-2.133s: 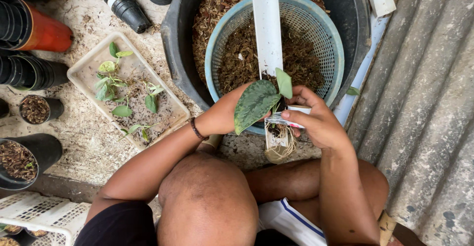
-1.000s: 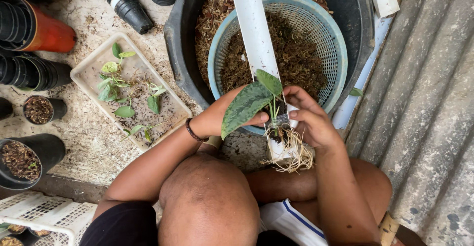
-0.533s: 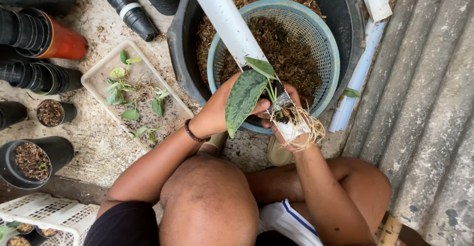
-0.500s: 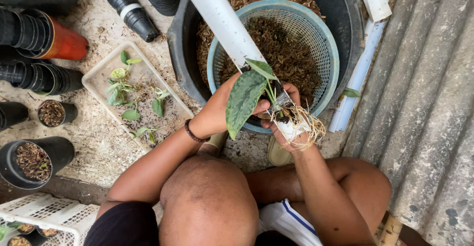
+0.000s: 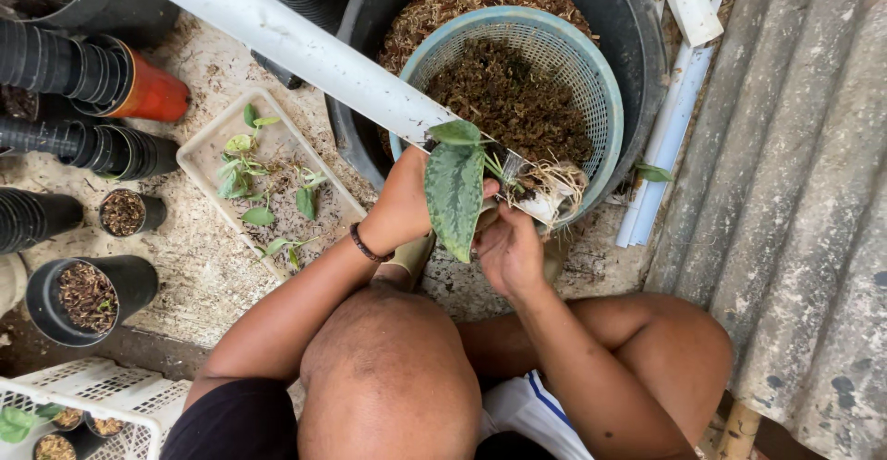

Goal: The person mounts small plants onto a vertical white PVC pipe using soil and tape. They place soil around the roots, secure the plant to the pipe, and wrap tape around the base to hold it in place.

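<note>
The leaf (image 5: 454,192) covers the left hand (image 5: 407,203)'s fingers, so its grip on the pipe (image 5: 296,49) cannot be read. The pipe runs out past the top edge, up-left of that hand. The right hand (image 5: 509,249)'s fingertips are perhaps tucked under the roots (image 5: 554,183). The tub (image 5: 637,63) beyond both hands is cropped.

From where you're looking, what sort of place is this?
Most likely a backyard plant nursery or potting spot. Stacked black pots lie on the gritty ground, a tray holds small cuttings, and a mesh basket of brown potting mix sits in a black tub. Both hands hold a rooted plant against a white pipe.
</note>
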